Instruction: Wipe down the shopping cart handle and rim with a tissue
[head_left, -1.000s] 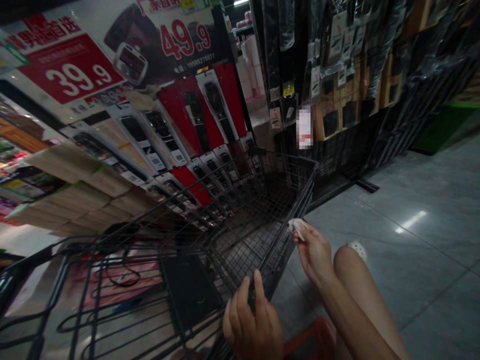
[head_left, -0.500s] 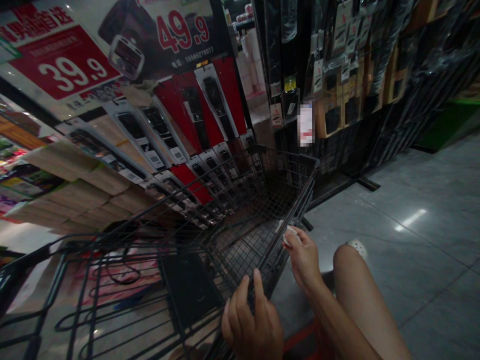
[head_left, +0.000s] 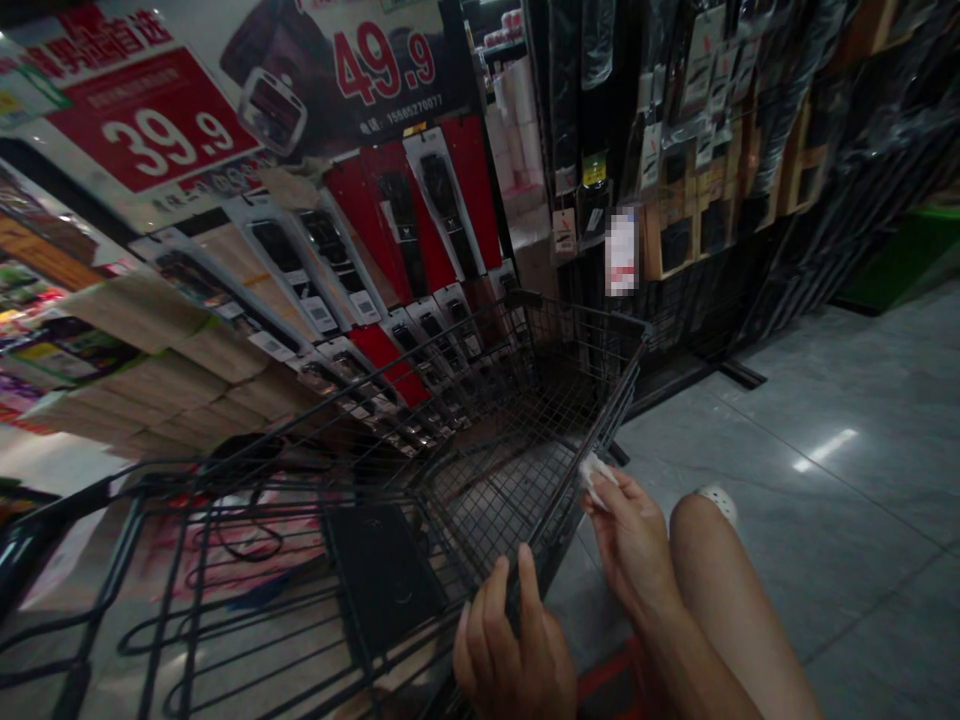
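the right hand (head_left: 634,535) pinches a white tissue (head_left: 598,480) at the shopping cart (head_left: 386,570) the left hand (head_left: 514,645) touches.

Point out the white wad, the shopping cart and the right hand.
White wad (head_left: 597,478): head view, on its crumpled middle.
Shopping cart (head_left: 628,325): head view, on its far rim corner.
Right hand (head_left: 634,533): head view, on its middle.

black cart (head_left: 390,575), white tissue (head_left: 595,480), grey floor (head_left: 847,400)
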